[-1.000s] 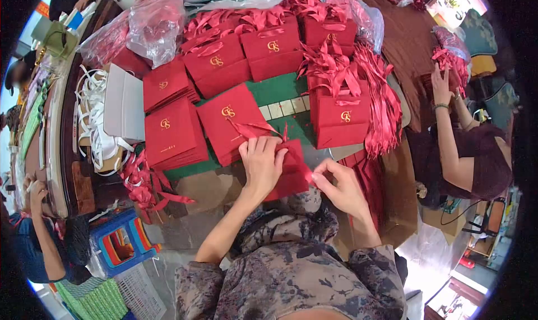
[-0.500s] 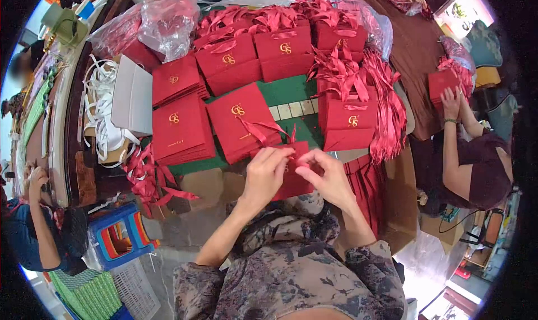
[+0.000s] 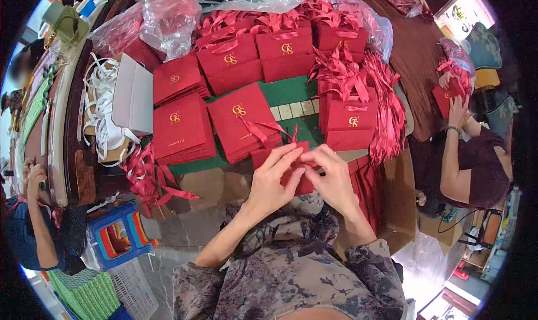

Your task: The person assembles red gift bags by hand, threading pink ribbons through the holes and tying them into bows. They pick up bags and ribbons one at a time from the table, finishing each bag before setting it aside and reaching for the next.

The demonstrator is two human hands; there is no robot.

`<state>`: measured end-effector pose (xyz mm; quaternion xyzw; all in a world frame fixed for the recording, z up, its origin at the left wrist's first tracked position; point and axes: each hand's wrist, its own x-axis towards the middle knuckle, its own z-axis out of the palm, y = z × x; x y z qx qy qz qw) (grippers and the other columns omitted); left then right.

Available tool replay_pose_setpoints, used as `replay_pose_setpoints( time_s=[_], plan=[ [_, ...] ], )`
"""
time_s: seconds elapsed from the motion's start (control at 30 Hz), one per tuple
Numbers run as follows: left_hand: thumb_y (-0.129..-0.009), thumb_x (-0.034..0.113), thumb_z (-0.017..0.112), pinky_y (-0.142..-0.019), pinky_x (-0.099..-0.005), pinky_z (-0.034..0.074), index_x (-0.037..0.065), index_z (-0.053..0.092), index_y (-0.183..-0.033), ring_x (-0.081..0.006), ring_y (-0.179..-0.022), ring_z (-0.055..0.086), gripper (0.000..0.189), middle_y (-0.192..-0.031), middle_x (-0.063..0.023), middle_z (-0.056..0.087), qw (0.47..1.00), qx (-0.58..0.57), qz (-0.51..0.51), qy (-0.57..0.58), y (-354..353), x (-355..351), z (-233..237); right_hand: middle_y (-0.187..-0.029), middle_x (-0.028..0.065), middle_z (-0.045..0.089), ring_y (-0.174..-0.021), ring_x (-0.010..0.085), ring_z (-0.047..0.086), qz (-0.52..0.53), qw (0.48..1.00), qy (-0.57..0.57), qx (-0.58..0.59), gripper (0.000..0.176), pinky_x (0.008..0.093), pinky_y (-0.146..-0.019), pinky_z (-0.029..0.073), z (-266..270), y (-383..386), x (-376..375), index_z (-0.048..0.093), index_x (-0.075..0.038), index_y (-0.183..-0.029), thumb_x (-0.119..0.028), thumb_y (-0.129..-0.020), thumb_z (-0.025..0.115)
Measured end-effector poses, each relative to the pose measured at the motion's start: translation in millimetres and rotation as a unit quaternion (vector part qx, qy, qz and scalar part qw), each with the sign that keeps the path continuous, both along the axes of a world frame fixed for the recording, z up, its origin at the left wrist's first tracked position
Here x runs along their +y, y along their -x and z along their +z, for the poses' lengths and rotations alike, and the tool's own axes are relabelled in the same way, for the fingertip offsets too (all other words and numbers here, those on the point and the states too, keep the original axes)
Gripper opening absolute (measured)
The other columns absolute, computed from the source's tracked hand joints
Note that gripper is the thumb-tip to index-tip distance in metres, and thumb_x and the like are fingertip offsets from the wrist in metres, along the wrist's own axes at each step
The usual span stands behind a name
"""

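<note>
Item, your left hand (image 3: 272, 180): fingers bent, thumb set apart from the forefinger, tips over a small red bag (image 3: 305, 187). Item, your right hand (image 3: 332, 177): fingers curled, tips just beside those of the left. Whether either hand pinched a ribbon or the bag's edge could not be told, as your fingers hid the spot.

Item, the red bag: directly beneath both your hands, at the near edge of the work, partly covered.

Item, a stack of flat red bags (image 3: 238, 110): gold lettering, beyond your left hand, a red ribbon (image 3: 255, 130) lying across its near part. Item, a second flat stack (image 3: 180, 130), to its left.

Item, an upright red bag (image 3: 350, 118), to your right, beside a hank of red ribbons (image 3: 386, 115). Item, a green mat (image 3: 302, 130), between the stack and that bag. Item, a white box (image 3: 133, 98), at far left, beside white ribbons (image 3: 103, 104).
</note>
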<state>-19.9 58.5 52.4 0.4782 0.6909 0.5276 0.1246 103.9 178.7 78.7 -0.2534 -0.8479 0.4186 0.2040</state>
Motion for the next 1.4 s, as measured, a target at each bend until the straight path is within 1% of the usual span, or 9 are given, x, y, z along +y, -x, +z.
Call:
replay_pose_setpoints(
  time_s=[0.1,0.27,0.33,0.5,0.57,0.73,0.83,1.03,1.4],
  plan=[
    [-0.090,0.005,0.071,-0.069,-0.0272,0.056,0.002,0.070,-0.116,-0.0140,-0.082,0.069,0.026,-0.105,-0.0121,0.069,0.994,-0.098,-0.027,0.032,6,1,-16,-0.097,0.0095,0.065,-0.088,0.0183,0.069,0.028,1.000,0.003,0.009,0.022,0.0296,-0.075,0.057,0,5,3,0.068,0.000,-0.106,0.005,-0.085,0.070],
    [-0.097,0.007,0.067,-0.073,-0.0251,0.054,-0.003,0.071,-0.106,-0.0092,-0.082,0.066,0.015,-0.092,-0.0034,0.071,0.919,-0.393,-0.026,-0.002,5,-5,-30,-0.109,0.0055,0.066,-0.102,0.0128,0.065,-0.054,0.932,0.328,0.141,0.027,0.0280,-0.091,0.052,-7,3,-6,0.064,0.000,-0.117,0.004,-0.091,0.067],
    [-0.096,0.008,0.068,-0.072,-0.0244,0.053,-0.002,0.072,-0.103,-0.0085,-0.080,0.066,0.013,-0.091,-0.0030,0.071,0.889,-0.459,0.005,-0.010,-1,-5,-30,-0.110,0.0055,0.066,-0.103,0.0125,0.063,-0.050,0.936,0.325,0.130,0.025,0.0272,-0.093,0.051,-23,-2,-6,0.064,0.000,-0.116,0.004,-0.092,0.066],
    [-0.095,0.006,0.068,-0.075,-0.0267,0.055,-0.001,0.071,-0.105,-0.0110,-0.086,0.067,0.012,-0.097,-0.0039,0.071,0.930,-0.368,-0.013,-0.004,-13,-9,-51,-0.106,0.0055,0.067,-0.097,0.0103,0.063,-0.023,0.962,0.246,0.120,0.015,0.0247,-0.085,0.050,-37,-1,-12,0.067,0.001,-0.110,-0.002,-0.096,0.064],
    [-0.091,0.003,0.070,-0.077,-0.0280,0.054,0.001,0.072,-0.106,-0.0165,-0.089,0.068,0.015,-0.102,-0.0085,0.070,0.994,-0.095,0.056,-0.021,4,-11,-29,-0.102,0.0068,0.068,-0.095,0.0112,0.064,-0.032,0.959,0.242,0.145,0.012,0.0245,-0.084,0.050,-11,2,-15,0.068,0.001,-0.107,-0.002,-0.097,0.062],
    [-0.081,0.005,0.075,-0.082,-0.0420,0.049,0.006,0.070,-0.106,-0.0328,-0.093,0.058,0.026,-0.099,-0.0108,0.063,0.976,0.139,0.114,0.122,43,-24,-31,-0.096,0.0054,0.067,-0.089,0.0124,0.065,0.001,0.984,0.161,0.080,0.011,0.0258,-0.076,0.051,-2,10,-12,0.067,0.001,-0.105,0.000,-0.094,0.065],
    [-0.081,0.007,0.075,-0.080,-0.0424,0.049,0.006,0.070,-0.104,-0.0317,-0.093,0.057,0.024,-0.100,-0.0101,0.063,0.964,0.192,0.093,0.156,47,-23,-36,-0.094,0.0060,0.069,-0.084,0.0130,0.067,-0.029,0.978,0.207,0.024,0.011,0.0276,-0.072,0.051,-31,22,-19,0.069,-0.002,-0.102,-0.006,-0.092,0.070],
    [-0.080,0.005,0.073,-0.079,-0.0412,0.048,0.006,0.068,-0.096,-0.0319,-0.092,0.057,0.017,-0.095,-0.0102,0.061,0.969,0.178,0.069,0.156,45,-19,-43,-0.089,0.0146,0.069,-0.077,0.0293,0.068,-0.020,1.000,-0.014,0.004,0.010,0.0368,-0.068,0.053,-76,38,-30,0.066,-0.001,-0.094,-0.010,-0.092,0.069],
    [-0.085,0.001,0.064,-0.071,-0.0440,0.051,0.004,0.065,-0.094,-0.0365,-0.083,0.062,0.010,-0.089,-0.0130,0.062,0.981,0.139,-0.014,0.138,53,-19,-38,-0.083,0.0151,0.068,-0.073,0.0284,0.068,-0.065,0.997,0.036,-0.021,0.013,0.0368,-0.067,0.052,-78,38,-36,0.064,0.000,-0.090,-0.009,-0.087,0.072]
  ],
)
